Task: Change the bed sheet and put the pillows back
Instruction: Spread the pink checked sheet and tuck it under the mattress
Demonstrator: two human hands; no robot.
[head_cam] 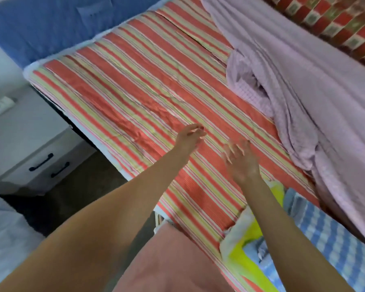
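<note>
This is a bedroom in a home: a bed [51, 68] covered with a striped sheet [135, 81], a blue headboard [51, 24], a white nightstand [30, 144] with dark drawer handles just beside it, and bedding [303, 91] piled on the mattress

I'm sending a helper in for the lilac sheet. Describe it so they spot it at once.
Start at the striped red-and-green bed cover. Along its far side, below the red brick-pattern wall, lies the bunched lilac sheet. It alone is plain pale purple; the blue checked cloth nearby is patterned.
</note>
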